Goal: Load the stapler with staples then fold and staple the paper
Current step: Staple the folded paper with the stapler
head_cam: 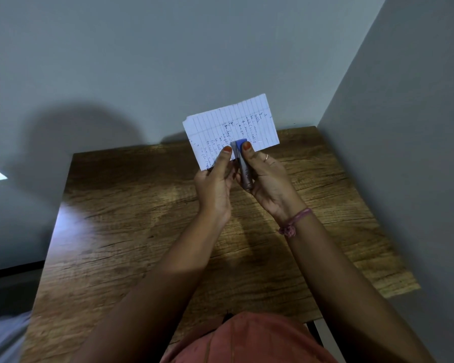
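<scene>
A wooden table (131, 231) fills the lower view, its top a warm brown with dark grain lines and cracks running across it, glossy where light falls at the left. It stands in a corner of flat grey walls (168, 61).

Above the far part of the table, both hands hold the task's things up in the air. The paper (231, 127) is a white lined sheet, folded into a small rectangle, tilted, its edges slightly ragged at the left. Blue handwriting covers the lower half; the ruled lines run nearly upright as it is held.

The left hand (215, 184) pinches the paper's lower edge, thumb on the near face, fingers curled behind. The right hand (269, 183) grips the stapler (243, 166), thumb pressing on its top, fingers wrapped around the body. The stapler is slim, with a dull grey metal body and a rounded blue plastic cap at its tip, which overlaps the paper's lower edge. Whether the paper sits between its jaws cannot be told.

The thumbnails are orange-red. A thin ring (265, 157) sits on a right finger, and a pink knotted thread band (295, 221) circles the right wrist.
</scene>
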`<state>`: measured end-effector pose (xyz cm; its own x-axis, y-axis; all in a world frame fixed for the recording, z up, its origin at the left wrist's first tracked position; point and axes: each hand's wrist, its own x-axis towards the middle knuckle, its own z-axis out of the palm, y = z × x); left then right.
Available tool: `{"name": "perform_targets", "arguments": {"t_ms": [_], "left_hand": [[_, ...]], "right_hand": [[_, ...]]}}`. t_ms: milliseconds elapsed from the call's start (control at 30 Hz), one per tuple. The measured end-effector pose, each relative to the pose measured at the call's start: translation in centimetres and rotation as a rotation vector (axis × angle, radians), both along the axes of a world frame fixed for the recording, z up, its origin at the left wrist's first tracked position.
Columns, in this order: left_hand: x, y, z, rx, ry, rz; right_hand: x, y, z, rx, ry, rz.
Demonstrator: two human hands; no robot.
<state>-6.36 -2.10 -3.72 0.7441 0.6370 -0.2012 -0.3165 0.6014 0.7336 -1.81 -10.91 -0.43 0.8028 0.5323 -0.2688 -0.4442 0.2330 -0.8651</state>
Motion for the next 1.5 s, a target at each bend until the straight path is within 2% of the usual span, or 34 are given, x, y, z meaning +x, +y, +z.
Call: {"name": "perform_targets", "arguments": {"t_ms": [433, 600, 1233, 1500], "left_hand": [[-0.2, -0.3, 0.0, 0.031, -0.061, -0.047], [-0.1, -1.0, 0.5, 0.140, 0.038, -0.124], [0.1, -0.9, 0.5, 0.031, -0.029, -0.082], [0.2, -0.7, 0.5, 0.071, -0.023, -0.110]], "right_hand": [[-0.2, 0.1, -0.2, -0.004, 0.002, -0.022], [-0.5, 1.0, -0.6, -0.025, -0.015, -0.057], [0.1, 0.0, 0.0, -0.003, -0.004, -0.024], [0.4, -0.1, -0.2, 0.013, -0.014, -0.015]]}}
